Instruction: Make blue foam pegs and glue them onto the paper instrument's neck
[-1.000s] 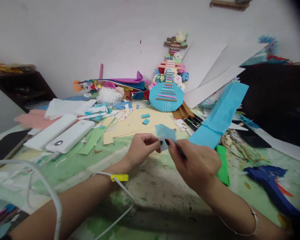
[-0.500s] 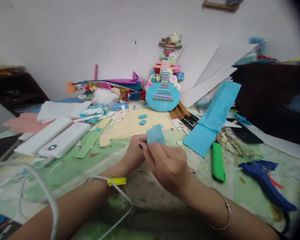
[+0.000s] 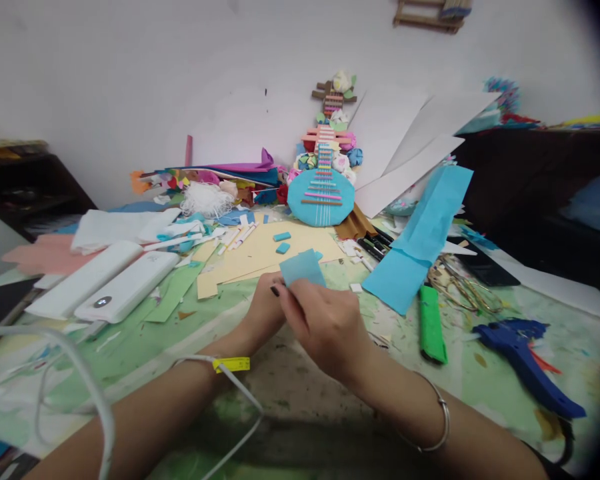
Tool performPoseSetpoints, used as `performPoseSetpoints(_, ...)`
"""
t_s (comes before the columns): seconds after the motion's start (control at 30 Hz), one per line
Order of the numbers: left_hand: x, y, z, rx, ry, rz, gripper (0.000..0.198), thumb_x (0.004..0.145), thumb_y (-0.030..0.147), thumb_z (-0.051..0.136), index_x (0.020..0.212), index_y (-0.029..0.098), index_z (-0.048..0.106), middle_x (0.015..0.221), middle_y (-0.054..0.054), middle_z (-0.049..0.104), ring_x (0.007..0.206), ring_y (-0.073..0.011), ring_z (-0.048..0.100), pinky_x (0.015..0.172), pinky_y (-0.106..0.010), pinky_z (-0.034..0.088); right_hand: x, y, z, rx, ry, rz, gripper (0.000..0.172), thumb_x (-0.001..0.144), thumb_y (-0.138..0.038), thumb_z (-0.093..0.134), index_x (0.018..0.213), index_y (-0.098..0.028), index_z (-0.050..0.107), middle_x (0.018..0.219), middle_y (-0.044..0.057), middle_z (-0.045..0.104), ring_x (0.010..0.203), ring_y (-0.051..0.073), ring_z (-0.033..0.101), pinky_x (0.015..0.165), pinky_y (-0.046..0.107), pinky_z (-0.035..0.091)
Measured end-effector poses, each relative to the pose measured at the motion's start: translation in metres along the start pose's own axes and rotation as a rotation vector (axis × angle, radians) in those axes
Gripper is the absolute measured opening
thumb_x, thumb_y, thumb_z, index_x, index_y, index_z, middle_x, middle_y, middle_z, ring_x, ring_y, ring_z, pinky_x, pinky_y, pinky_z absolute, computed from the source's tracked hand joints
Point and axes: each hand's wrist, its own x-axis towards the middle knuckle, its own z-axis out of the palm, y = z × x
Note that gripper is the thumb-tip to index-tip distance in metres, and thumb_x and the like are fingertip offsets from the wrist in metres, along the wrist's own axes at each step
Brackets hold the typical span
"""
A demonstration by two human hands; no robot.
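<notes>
Both of my hands meet over the middle of the table and pinch a small light-blue paper piece (image 3: pixel 301 268) that sticks up above the fingers. My right hand (image 3: pixel 326 325) lies in front and covers most of my left hand (image 3: pixel 260 308), whose dark-nailed fingertips press the paper's left edge. A bracelet circles my right wrist. A white cable with a yellow tag (image 3: pixel 233 364) crosses my left wrist.
A blue paper guitar model (image 3: pixel 321 192) leans on the wall behind a cream sheet (image 3: pixel 260 250). Two white power banks (image 3: pixel 107 283) lie left. A long blue paper strip (image 3: pixel 420 233), green lighter (image 3: pixel 431 324), scissors (image 3: pixel 463 288) and blue glue gun (image 3: pixel 523 357) lie right.
My right hand slid left over my left hand, and the blue piece turned upright between the fingers. The view shifted a little, so the table items sit further left.
</notes>
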Motion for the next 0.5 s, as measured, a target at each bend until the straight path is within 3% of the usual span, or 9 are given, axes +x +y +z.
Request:
performPoseSetpoints(0.23, 0.000, 0.008, 0.002, -0.139, -0.062, -0.043, 0.016, 0.067, 0.027, 0.069, 0.071, 0.013, 0.063, 0.069, -0.002, 0.063, 0.067, -0.0139, 0.057, 0.069, -0.028, 0.048, 0.010, 0.030, -0.015, 0.331, 0.030, 0.423, 0.034, 0.088, -0.029, 0.051, 0.057, -0.016, 0.049, 0.046, -0.006, 0.039, 0.042, 0.005, 0.032, 0.042, 0.020, 0.026)
performPoseSetpoints(0.33, 0.000, 0.009, 0.002, -0.218, -0.029, -0.063, 0.016, 0.065, 0.026, 0.070, 0.068, 0.012, 0.061, 0.067, -0.001, 0.061, 0.065, -0.0131, 0.057, 0.070, -0.029, 0.048, 0.010, 0.044, -0.022, 0.509, 0.003, 0.601, 0.037, 0.087, -0.037, 0.052, 0.057, -0.016, 0.050, 0.047, -0.006, 0.036, 0.040, 0.005, 0.035, 0.037, 0.018, 0.028)
performPoseSetpoints(0.5, 0.000, 0.009, 0.003, -0.222, 0.033, 0.005, 0.024, 0.060, 0.022, 0.070, 0.053, 0.015, 0.048, 0.053, 0.004, 0.048, 0.053, -0.0076, 0.046, 0.055, -0.022, 0.039, 0.000, 0.064, -0.021, 0.747, 0.035, 0.839, 0.035, 0.082, -0.044, 0.058, 0.060, -0.017, 0.053, 0.047, -0.006, 0.036, 0.035, 0.007, 0.040, 0.028, 0.018, 0.034)
